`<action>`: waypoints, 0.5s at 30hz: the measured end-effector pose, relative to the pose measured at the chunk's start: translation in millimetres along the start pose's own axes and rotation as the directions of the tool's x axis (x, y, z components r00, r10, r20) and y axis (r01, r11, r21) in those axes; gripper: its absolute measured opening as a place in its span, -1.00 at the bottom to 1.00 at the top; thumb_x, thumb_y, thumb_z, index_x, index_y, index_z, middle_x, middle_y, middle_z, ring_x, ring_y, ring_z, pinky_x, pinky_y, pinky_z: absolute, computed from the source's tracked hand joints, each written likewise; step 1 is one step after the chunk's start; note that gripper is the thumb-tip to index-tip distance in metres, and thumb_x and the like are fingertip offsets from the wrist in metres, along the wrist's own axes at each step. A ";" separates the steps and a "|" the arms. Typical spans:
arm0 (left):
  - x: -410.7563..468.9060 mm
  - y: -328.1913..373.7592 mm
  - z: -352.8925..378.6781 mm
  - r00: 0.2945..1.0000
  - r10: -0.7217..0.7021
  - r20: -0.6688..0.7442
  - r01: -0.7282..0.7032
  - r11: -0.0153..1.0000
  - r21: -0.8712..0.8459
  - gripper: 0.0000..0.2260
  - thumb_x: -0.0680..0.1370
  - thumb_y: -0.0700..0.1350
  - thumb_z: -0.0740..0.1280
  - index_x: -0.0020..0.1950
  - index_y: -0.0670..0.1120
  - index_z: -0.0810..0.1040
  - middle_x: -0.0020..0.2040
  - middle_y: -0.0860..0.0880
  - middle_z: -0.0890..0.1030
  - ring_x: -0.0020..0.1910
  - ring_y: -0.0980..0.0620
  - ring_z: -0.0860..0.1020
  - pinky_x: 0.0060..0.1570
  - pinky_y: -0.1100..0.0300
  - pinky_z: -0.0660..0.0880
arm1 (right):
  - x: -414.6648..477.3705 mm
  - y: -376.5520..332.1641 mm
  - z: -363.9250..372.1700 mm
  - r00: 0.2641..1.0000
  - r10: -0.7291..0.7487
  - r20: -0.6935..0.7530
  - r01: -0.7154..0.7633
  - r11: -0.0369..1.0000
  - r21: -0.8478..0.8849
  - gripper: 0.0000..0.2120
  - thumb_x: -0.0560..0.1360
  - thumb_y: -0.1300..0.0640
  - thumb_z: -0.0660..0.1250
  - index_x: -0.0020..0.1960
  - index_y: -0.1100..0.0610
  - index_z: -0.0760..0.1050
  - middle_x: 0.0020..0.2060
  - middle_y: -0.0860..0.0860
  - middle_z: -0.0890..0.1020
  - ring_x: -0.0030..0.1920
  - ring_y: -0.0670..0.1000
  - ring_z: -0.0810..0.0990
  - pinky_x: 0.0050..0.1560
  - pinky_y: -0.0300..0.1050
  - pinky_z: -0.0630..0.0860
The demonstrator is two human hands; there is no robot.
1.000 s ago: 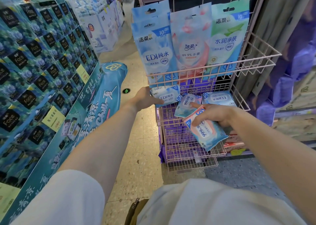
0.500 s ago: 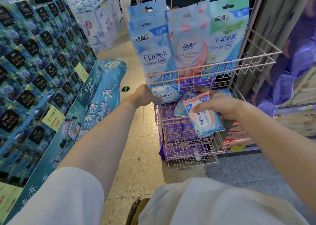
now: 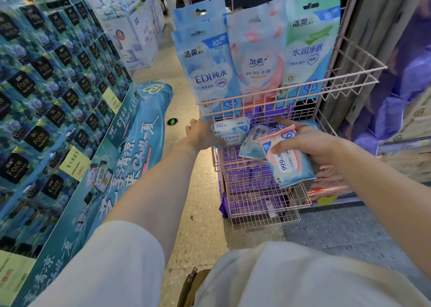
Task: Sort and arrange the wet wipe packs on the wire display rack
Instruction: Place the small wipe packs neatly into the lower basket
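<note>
A pink wire display rack (image 3: 300, 87) holds wet wipe packs. My right hand (image 3: 310, 141) grips a pink-and-blue 99.9% wipe pack (image 3: 288, 164) just in front of the middle basket. My left hand (image 3: 200, 134) holds the white-and-blue EDI wipe packs (image 3: 231, 131) stacked at the basket's left end. Another 99.9% pack (image 3: 253, 141) leans tilted between the two hands. Three big hanging bags stand in the top basket: a blue EDI bag (image 3: 205, 66), a pink bag (image 3: 257, 54) and a green bag (image 3: 307, 47).
Purple packs (image 3: 247, 180) fill the lower wire baskets. A tall wall of dark blue tissue boxes (image 3: 46, 85) and a teal display board (image 3: 130, 152) line the left side of the aisle. Terrazzo floor (image 3: 200, 213) runs between them. Cartons (image 3: 408, 148) stand at the right.
My right hand has lifted the pink-and-blue pack up from the lower basket to the middle basket's level. My left hand has stayed on the EDI packs.
</note>
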State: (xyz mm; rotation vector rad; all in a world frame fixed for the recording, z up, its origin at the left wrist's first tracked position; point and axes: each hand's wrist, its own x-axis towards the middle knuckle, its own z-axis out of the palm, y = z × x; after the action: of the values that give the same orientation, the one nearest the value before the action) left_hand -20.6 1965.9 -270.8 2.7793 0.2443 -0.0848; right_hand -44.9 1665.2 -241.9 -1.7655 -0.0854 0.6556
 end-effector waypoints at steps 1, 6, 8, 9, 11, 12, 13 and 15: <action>-1.7 1.2 2.5 0.999 -0.015 -0.037 0.016 1.000 0.009 -0.29 0.34 0.22 0.60 0.42 0.05 0.49 0.29 -0.11 0.51 0.34 -0.20 0.41 0.33 -0.06 0.34 | 0.2 0.3 -1.1 1.000 0.002 -0.001 -0.001 1.000 0.004 -0.05 0.38 0.37 0.56 0.60 -0.12 0.23 0.09 0.04 0.75 0.05 0.15 0.75 0.16 0.22 0.63; -13.3 3.9 12.0 0.983 -0.122 -0.139 0.089 0.971 -0.223 -0.33 0.17 0.26 0.65 0.22 0.10 0.58 0.15 0.00 0.64 0.21 -0.11 0.56 0.25 -0.12 0.52 | 2.6 1.5 -0.5 1.000 0.007 -0.016 -0.006 0.999 0.040 -0.07 0.38 0.37 0.56 0.59 -0.10 0.25 0.07 0.04 0.76 0.02 0.13 0.76 0.07 0.13 0.66; -6.8 -6.6 21.6 0.972 -0.157 -0.175 0.094 0.942 -0.321 -0.24 0.04 0.37 0.57 0.16 0.12 0.53 0.09 0.07 0.65 0.14 -0.06 0.60 0.15 -0.13 0.59 | 5.2 3.6 1.9 1.000 0.001 -0.030 0.000 0.998 0.058 -0.08 0.37 0.36 0.57 0.58 -0.07 0.25 0.06 0.03 0.75 0.01 0.10 0.76 0.07 0.11 0.66; -1.4 -12.2 28.1 0.966 -0.168 -0.195 0.095 0.936 -0.338 -0.17 0.00 0.42 0.52 0.18 0.11 0.50 0.09 0.07 0.64 0.12 -0.05 0.61 0.12 -0.13 0.60 | 6.8 5.3 3.2 1.000 -0.002 -0.031 0.004 0.998 0.068 -0.08 0.36 0.36 0.58 0.58 -0.05 0.26 0.07 0.03 0.75 0.02 0.09 0.76 0.08 0.10 0.65; 3.0 -16.1 36.6 0.944 -0.195 -0.266 0.099 0.937 -0.336 -0.17 0.02 0.47 0.47 0.17 0.08 0.50 0.07 0.05 0.63 0.10 -0.05 0.60 0.08 -0.12 0.61 | 9.2 8.0 6.1 0.999 -0.013 -0.035 0.016 0.995 0.097 -0.11 0.36 0.36 0.58 0.56 -0.04 0.28 0.07 0.04 0.74 0.02 0.10 0.76 0.08 0.09 0.64; -5.7 -9.5 32.5 0.928 -0.198 -0.316 0.090 0.941 -0.326 -0.25 0.08 0.47 0.45 0.13 0.08 0.52 0.04 0.07 0.62 0.07 -0.04 0.60 0.06 -0.10 0.60 | 9.5 8.6 7.1 0.999 -0.018 -0.040 0.022 0.993 0.114 -0.14 0.36 0.36 0.58 0.53 -0.04 0.30 0.08 0.06 0.74 0.03 0.10 0.75 0.08 0.08 0.64; -21.1 2.1 24.3 0.912 -0.171 -0.372 0.051 0.949 -0.310 -0.36 0.16 0.45 0.45 0.06 0.08 0.53 -0.01 0.09 0.61 0.03 -0.02 0.58 0.04 -0.07 0.59 | 10.0 9.5 7.4 0.999 -0.019 -0.047 0.025 0.991 0.131 -0.17 0.36 0.36 0.58 0.50 -0.04 0.33 0.09 0.07 0.73 0.04 0.10 0.74 0.09 0.08 0.64; -42.7 24.3 18.3 0.896 -0.068 -0.439 -0.044 0.970 -0.241 -0.60 0.38 0.31 0.46 -0.06 0.02 0.50 -0.10 0.08 0.56 -0.02 -0.04 0.55 0.00 -0.01 0.52 | 10.6 10.6 6.5 0.998 -0.016 -0.056 0.027 0.981 0.192 -0.27 0.38 0.36 0.57 0.42 -0.03 0.38 0.08 0.09 0.73 0.02 0.10 0.74 0.02 0.06 0.64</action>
State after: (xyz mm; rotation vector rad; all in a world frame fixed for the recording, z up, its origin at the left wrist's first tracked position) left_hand -58.7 1930.3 -276.0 2.5121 0.3581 0.5510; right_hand -41.9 1671.7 -256.6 -1.5925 -0.0032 0.5801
